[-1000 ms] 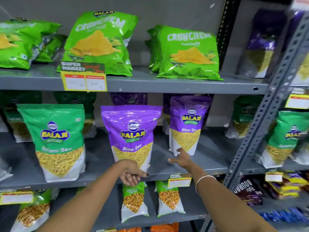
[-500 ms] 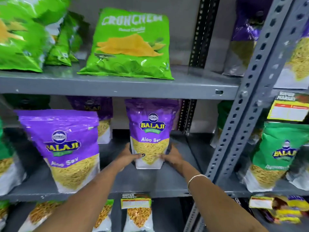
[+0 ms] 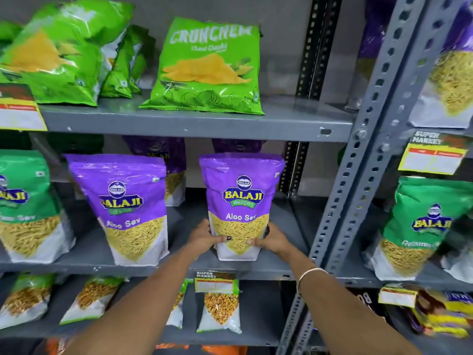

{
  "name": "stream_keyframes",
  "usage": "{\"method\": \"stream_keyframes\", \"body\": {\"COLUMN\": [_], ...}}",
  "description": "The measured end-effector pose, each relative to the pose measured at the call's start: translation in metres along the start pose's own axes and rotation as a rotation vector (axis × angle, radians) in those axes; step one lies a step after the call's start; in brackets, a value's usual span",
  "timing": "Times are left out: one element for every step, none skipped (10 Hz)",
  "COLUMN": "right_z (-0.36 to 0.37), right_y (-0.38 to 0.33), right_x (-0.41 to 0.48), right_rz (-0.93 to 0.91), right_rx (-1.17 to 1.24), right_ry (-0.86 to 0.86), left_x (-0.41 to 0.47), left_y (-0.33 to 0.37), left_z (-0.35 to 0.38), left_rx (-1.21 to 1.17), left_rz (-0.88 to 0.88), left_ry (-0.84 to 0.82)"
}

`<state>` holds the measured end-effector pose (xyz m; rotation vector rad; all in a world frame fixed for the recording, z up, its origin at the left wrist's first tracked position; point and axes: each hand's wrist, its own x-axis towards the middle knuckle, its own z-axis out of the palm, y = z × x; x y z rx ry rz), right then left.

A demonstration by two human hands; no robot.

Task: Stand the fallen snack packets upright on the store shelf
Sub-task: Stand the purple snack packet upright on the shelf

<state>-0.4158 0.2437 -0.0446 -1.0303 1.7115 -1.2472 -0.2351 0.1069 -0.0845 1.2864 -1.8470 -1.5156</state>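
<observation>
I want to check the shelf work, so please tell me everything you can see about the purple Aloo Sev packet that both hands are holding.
The purple Aloo Sev packet is a glossy plastic stand-up pouch: purple top with a Balaji Wafers logo, a picture of yellow sev below, white base. It stands upright near the front of the grey middle shelf, its base on the shelf. The left hand and the right hand grip its lower sides. A similar purple packet stands apart to its left.
</observation>
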Motion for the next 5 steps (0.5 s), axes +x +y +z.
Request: {"method": "stream_keyframes", "body": {"right_z": [0.002,0.003,0.004,0.003,0.005], "right_y": [0.0,-0.001,0.0,0.005,-0.001], "right_x": [-0.009,-0.018,-0.021,-0.018,-0.016], "right_rz": [0.018,0.004,0.021,0.028,0.014], "right_rx": [-0.043,-0.035,-0.027,-0.04,-0.014], "right_ry": [0.008,0.014,0.022,-0.002,-0.034], "left_x": [0.001,-0.048,-0.068,-0.076,-0.082], "left_y": [-0.006,0.031,0.044,0.051,0.052], "left_z": [0.0,-0.001,0.001,0.002,0.002], "left_rx": [0.001,0.019,0.073,0.119,0.149], "left_rz": [-0.004,0.018,0.015,0.006,0.048], "left_ry": [-0.014,-0.008,0.026,0.019,0.032]}}
